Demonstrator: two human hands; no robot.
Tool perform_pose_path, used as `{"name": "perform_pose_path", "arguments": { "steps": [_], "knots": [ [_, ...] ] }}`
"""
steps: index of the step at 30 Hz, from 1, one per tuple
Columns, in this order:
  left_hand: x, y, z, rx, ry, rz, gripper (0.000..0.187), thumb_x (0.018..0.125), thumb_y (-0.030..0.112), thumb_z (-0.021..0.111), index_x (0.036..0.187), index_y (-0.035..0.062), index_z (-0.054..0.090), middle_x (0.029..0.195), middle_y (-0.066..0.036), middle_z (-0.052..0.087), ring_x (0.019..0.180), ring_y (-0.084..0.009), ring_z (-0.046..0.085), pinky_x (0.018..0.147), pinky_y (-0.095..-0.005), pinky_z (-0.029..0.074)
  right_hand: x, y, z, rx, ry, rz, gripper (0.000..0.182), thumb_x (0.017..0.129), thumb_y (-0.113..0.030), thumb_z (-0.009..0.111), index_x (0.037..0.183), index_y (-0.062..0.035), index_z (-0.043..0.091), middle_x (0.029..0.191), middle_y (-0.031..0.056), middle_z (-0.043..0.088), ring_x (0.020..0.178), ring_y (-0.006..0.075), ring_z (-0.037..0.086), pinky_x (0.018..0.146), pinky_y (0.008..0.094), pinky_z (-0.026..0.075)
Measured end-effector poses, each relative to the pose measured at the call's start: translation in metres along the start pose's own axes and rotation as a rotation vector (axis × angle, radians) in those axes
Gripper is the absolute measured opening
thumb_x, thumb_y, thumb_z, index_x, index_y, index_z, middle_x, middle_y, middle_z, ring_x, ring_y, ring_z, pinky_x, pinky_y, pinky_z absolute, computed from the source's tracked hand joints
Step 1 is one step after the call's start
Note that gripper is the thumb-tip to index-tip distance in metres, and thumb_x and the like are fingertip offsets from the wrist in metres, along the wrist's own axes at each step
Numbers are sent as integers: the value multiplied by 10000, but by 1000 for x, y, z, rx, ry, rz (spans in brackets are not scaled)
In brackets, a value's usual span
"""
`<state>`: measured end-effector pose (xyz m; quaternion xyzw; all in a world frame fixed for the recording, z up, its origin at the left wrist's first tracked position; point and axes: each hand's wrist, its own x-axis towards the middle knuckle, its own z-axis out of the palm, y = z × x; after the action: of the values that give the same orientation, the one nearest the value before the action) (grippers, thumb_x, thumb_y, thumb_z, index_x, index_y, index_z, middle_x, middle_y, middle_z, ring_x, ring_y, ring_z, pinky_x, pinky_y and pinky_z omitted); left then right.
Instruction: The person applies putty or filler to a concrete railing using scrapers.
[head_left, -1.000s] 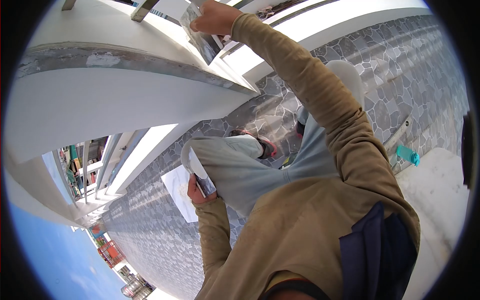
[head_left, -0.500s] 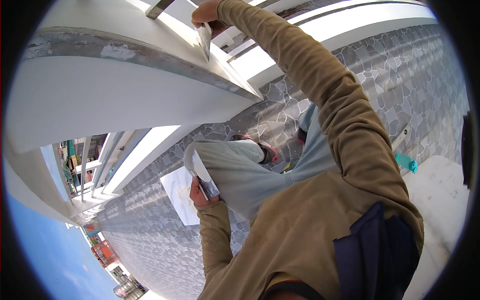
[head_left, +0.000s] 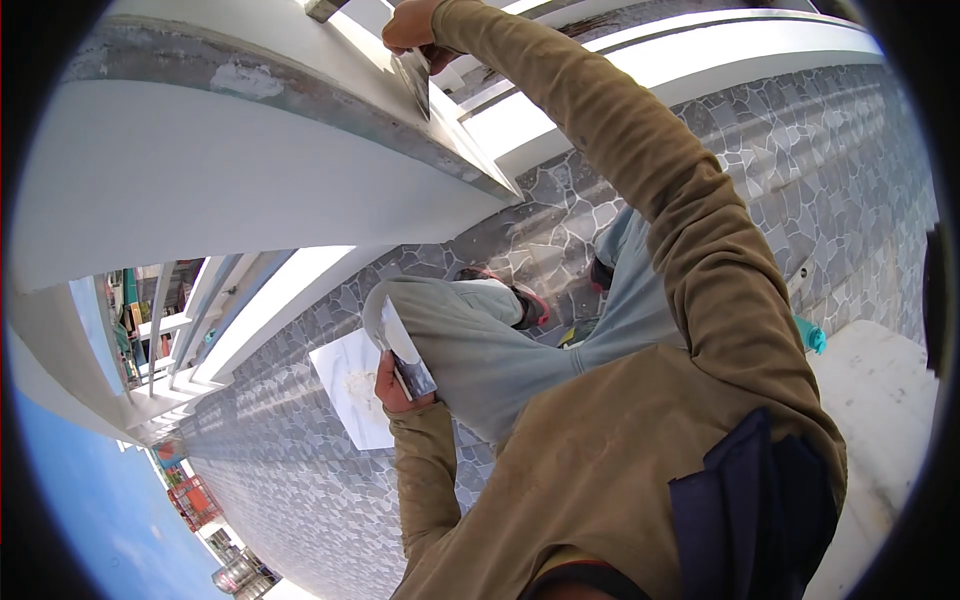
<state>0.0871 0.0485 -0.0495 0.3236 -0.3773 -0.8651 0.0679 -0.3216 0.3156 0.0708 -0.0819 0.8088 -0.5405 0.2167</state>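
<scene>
Your right hand (head_left: 408, 24) is stretched up and away from you, its fingers curled shut around the handle of a putty blade (head_left: 415, 78) whose flat metal hangs just below your knuckles and lies against the edge of the white ledge (head_left: 250, 150). Your left hand (head_left: 392, 385) sits low, close to your bent knee, with the fingers wrapped closed on a second scraper (head_left: 398, 342), its pale blade standing up above your thumb and carrying what looks like a smear of white filler. Just beyond that hand's fingertips, down on the stone-patterned floor (head_left: 700, 160), lies a white board (head_left: 350, 385) with a faint stain in its middle. Along the ledge, to the left of your right fingers, a long grey band (head_left: 230, 85) shows rough, bare material with only a whitish patch or two on it, while the broad face below it is smooth and white. Judging from that, the skimming of this edge looks to be at an early or middle stage: the faces are coated, but most of the grey strip is uncovered, and the stretch right under your blade is too small in view to tell whether it is filled. A teal bottle (head_left: 812, 336) lies well off beyond your right elbow.
</scene>
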Motion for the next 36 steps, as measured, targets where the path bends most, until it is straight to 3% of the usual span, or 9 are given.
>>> {"name": "perform_pose_path", "arguments": {
  "steps": [7, 12, 17, 21, 23, 27, 32, 33, 36],
  "knots": [
    [2, 2, 2, 9, -17, -11, 255, 912, 211, 438, 1000, 13, 572, 752, -98, 640, 549, -184, 595, 403, -284, 487, 10, -12, 13, 123, 33, 43, 213, 792, -194, 530, 743, -13, 632, 652, 141, 636, 616, 254, 649, 568, 315, 540],
    [1, -1, 14, 16, -53, -20, 243, 913, 204, 437, 974, 11, 571, 739, -86, 633, 566, -188, 603, 410, -281, 485, -15, 15, -7, 145, 11, 36, 201, 779, -188, 524, 770, -9, 617, 669, 137, 626, 607, 245, 643, 562, 314, 543],
    [0, 0, 11, 46, -22, -6, 240, 916, 197, 434, 997, 17, 570, 769, -81, 642, 618, -182, 628, 469, -270, 508, -30, 43, -20, 198, -41, 13, 197, 765, -181, 517, 796, -6, 602, 686, 133, 616, 598, 235, 637, 556, 313, 547],
    [-1, 1, 8, 36, -90, 1, 243, 918, 187, 431, 1016, 12, 566, 798, -92, 649, 639, -183, 633, 510, -276, 522, -29, 27, -7, 223, -71, -13, 200, 755, -176, 512, 818, -3, 590, 699, 130, 608, 591, 227, 632, 551, 313, 550],
    [-2, -1, 13, -6, 15, 16, 243, 918, 175, 427, 1018, 1, 563, 812, -105, 652, 654, -195, 638, 541, -285, 532, -9, 15, -8, 241, -87, -26, 204, 750, -174, 509, 828, -1, 584, 706, 128, 604, 588, 224, 629, 548, 313, 551],
    [-2, -1, 16, -23, 11, 7, 246, 917, 172, 424, 1016, -5, 562, 813, -111, 650, 667, -204, 640, 555, -290, 535, -1, 9, -3, 275, -106, -35, 214, 739, -169, 504, 850, 2, 572, 720, 125, 596, 580, 216, 624, 543, 312, 554],
    [1, -1, 6, -12, -41, 3, 264, 920, 189, 414, 1018, -8, 559, 788, -115, 649, 618, -202, 628, 500, -289, 528, -7, 9, 2, 314, -134, -48, 233, 726, -162, 498, 876, 6, 557, 737, 121, 585, 571, 206, 618, 537, 311, 557],
    [2, -1, 5, -10, -43, -1, 264, 920, 189, 414, 1018, -8, 559, 788, -115, 649, 618, -202, 628, 500, -289, 528, -17, 4, -2, 182, -109, -19, 239, 722, -166, 502, 886, 2, 547, 747, 115, 580, 576, 208, 611, 546, 320, 552],
    [2, -1, 3, -3, -86, -5, 268, 921, 197, 411, 1004, -10, 561, 765, -115, 644, 591, -200, 618, 436, -277, 504, -28, 0, 1, 167, -89, -44, 255, 723, -181, 500, 895, 2, 547, 724, 104, 574, 582, 211, 603, 558, 339, 541]
  ]
}}
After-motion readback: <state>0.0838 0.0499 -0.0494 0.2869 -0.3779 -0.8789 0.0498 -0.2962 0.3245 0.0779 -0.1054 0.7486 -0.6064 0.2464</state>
